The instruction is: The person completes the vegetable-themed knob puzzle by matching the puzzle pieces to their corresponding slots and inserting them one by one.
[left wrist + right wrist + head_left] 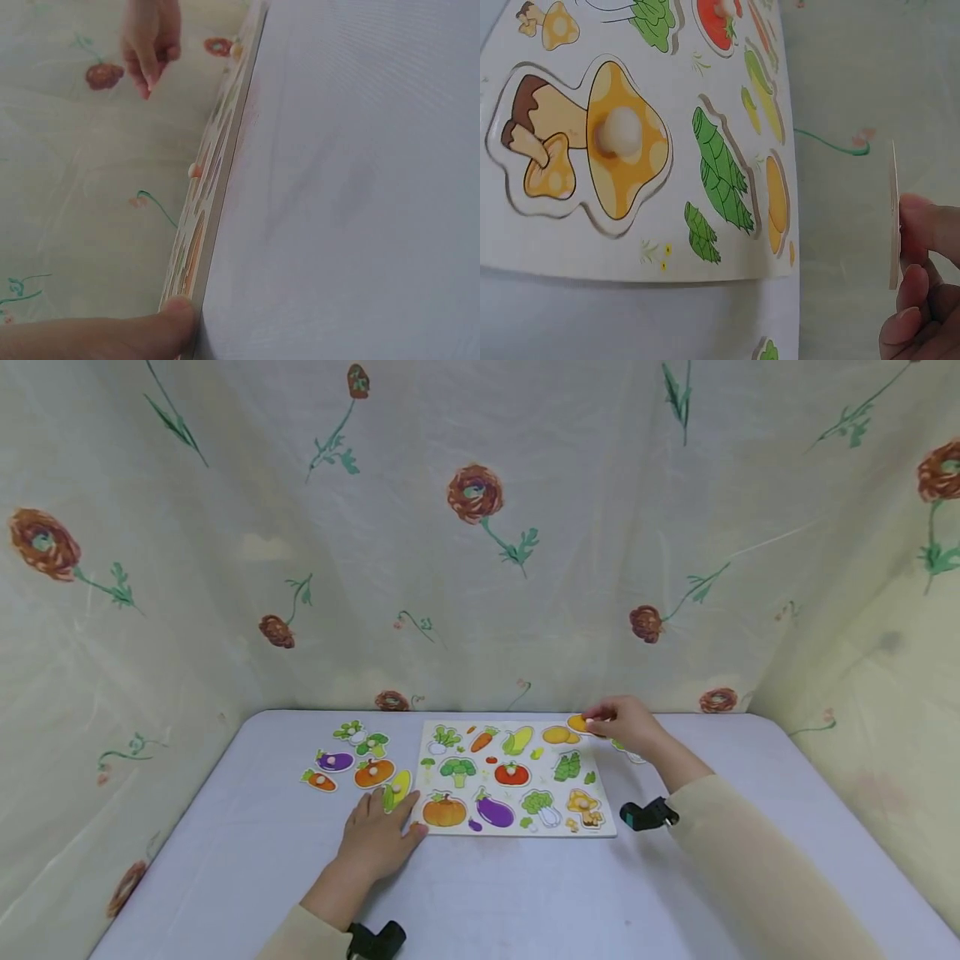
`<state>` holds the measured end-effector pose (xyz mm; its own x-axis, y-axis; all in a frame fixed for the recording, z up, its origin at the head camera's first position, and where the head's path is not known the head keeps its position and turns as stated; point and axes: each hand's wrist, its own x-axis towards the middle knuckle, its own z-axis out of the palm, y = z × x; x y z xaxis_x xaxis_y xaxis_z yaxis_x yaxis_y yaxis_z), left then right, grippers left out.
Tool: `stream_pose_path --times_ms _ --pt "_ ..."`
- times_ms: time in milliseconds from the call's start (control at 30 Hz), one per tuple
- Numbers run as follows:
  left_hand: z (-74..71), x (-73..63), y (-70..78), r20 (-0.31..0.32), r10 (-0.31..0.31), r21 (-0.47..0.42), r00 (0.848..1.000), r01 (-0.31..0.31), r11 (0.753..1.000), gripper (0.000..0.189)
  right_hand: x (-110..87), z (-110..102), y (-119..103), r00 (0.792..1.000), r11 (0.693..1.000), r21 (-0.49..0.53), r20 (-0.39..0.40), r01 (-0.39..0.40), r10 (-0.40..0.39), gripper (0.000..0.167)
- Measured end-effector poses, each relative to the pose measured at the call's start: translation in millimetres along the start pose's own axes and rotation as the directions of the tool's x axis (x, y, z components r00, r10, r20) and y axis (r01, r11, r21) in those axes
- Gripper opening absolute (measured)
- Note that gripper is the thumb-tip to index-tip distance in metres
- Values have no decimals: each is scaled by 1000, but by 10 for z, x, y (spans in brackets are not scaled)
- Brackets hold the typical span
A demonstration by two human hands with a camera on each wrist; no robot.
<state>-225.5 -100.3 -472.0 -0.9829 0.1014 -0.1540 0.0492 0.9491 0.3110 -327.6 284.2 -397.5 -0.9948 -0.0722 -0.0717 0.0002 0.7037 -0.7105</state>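
My right hand is raised at the far right corner of the puzzle board. It pinches a thin yellow-orange puzzle piece, seen edge-on in the right wrist view, beside the printed potato slot. At the near left corner my left hand lies with fingers spread, its thumb pressing the board's edge. Its fingertips are right at a corn piece. A mushroom piece with a round knob sits in the board, as does a knobbed tomato piece.
Left of the board lie loose knobbed pieces: an eggplant, a carrot, a pumpkin, a broccoli and a radish. A green-edged piece lies right of the board, partly behind my right hand. Flowered cloth surrounds the table.
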Motion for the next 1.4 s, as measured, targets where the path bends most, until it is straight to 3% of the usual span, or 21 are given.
stream_pose_path --times_ms 400,633,900,1400 --pt "-7 4 -11 -2 3 -12 1000 -3 1000 61 306 316 89 998 1000 -11 59 16 -15 19" --pt "23 6 -19 -3 6 -2 1000 -6 1000 61 385 452 181 998 998 -35 34 -50 51 15" --pt "-2 -2 -15 -17 14 0 1000 -14 1000 61 395 555 106 992 993 -9 36 -117 117 18" --pt "-30 -25 -6 -18 12 -11 1000 -12 1000 61 393 644 44 996 992 -121 -79 -45 36 16"
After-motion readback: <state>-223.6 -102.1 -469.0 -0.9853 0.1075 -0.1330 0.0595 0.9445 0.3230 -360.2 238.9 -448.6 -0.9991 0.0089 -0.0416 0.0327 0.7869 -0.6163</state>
